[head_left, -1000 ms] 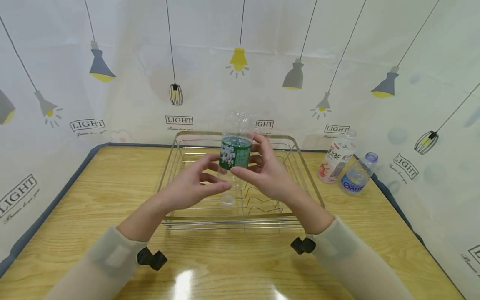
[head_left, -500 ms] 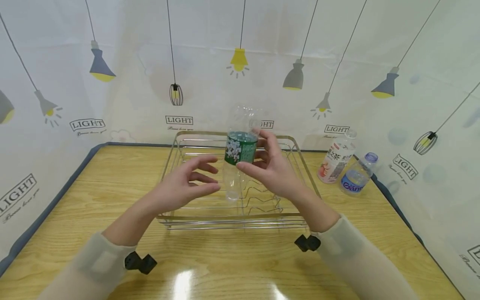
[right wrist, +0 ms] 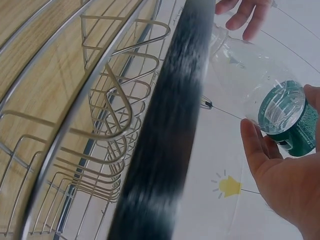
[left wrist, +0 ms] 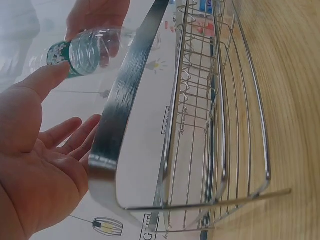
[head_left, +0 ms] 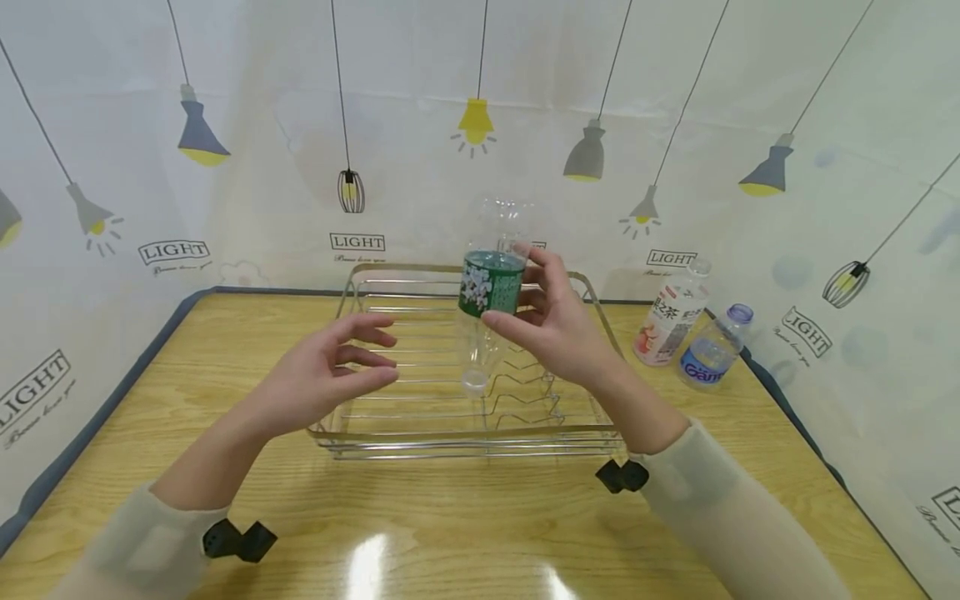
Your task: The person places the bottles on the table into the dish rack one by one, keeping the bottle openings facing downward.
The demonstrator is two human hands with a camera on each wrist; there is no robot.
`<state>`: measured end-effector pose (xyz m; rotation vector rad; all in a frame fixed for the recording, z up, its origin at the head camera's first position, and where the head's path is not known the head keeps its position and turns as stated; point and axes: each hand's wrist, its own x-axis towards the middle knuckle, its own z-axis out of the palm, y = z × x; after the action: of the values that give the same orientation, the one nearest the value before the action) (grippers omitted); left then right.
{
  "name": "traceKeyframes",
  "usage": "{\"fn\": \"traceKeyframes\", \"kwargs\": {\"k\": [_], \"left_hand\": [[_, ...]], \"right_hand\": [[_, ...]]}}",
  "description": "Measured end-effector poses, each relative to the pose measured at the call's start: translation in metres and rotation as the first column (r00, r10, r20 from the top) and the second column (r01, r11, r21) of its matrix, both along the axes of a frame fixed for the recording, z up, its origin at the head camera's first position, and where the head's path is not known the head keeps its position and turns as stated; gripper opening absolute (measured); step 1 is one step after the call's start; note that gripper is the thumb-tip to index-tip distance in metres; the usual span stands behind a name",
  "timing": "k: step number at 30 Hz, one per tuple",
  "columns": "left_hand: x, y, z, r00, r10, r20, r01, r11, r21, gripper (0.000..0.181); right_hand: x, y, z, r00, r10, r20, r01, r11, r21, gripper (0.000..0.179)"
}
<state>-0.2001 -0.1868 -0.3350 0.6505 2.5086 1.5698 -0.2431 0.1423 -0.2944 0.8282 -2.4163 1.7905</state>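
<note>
A clear plastic bottle (head_left: 491,283) with a green flowered label is held upside down over the wire dish rack (head_left: 427,433), its neck pointing down. My right hand (head_left: 558,321) grips it around the label, thumb in front and fingers behind. In the right wrist view the green label (right wrist: 295,135) shows between thumb and fingers. To the left, my left hand (head_left: 322,371) hovers apart from the bottle over the rack's left side, fingers loosely spread and holding nothing. The left wrist view shows that palm (left wrist: 45,170) beside the rack's metal rim (left wrist: 125,90).
At the right of the wooden table (head_left: 450,525) stand a pink-labelled bottle (head_left: 667,325) and a shorter clear bottle with a blue label (head_left: 708,358). Behind the table hangs a backdrop (head_left: 420,108) printed with lamps. Wavy wire dividers (head_left: 525,392) run inside the rack.
My left hand has let go of the bottle and drawn away to the left. My right hand has lifted the bottle slightly up and to the right.
</note>
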Motion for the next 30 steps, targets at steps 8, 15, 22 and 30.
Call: {"fn": "traceKeyframes", "kwargs": {"k": [8,15,22,30], "left_hand": [[0.008,-0.016,0.0,0.999,0.03,-0.034,-0.03,1.0,-0.009,0.064],[0.014,-0.032,-0.004,0.995,0.076,-0.071,-0.08,0.995,-0.061,0.063],[0.02,-0.056,-0.011,0.983,0.143,-0.115,-0.158,0.978,-0.137,0.062],[0.023,-0.076,-0.024,0.984,0.152,-0.095,-0.17,0.962,-0.214,0.065]], "right_hand": [[-0.004,0.0,0.003,1.0,0.004,-0.013,-0.004,1.0,0.004,0.09],[-0.007,-0.001,0.009,0.999,-0.012,-0.032,0.013,1.0,0.022,0.093],[-0.009,-0.003,0.013,0.999,-0.019,-0.041,0.02,1.0,0.016,0.092],[-0.015,-0.006,0.014,0.999,-0.029,-0.037,0.029,1.0,0.003,0.09]]}}
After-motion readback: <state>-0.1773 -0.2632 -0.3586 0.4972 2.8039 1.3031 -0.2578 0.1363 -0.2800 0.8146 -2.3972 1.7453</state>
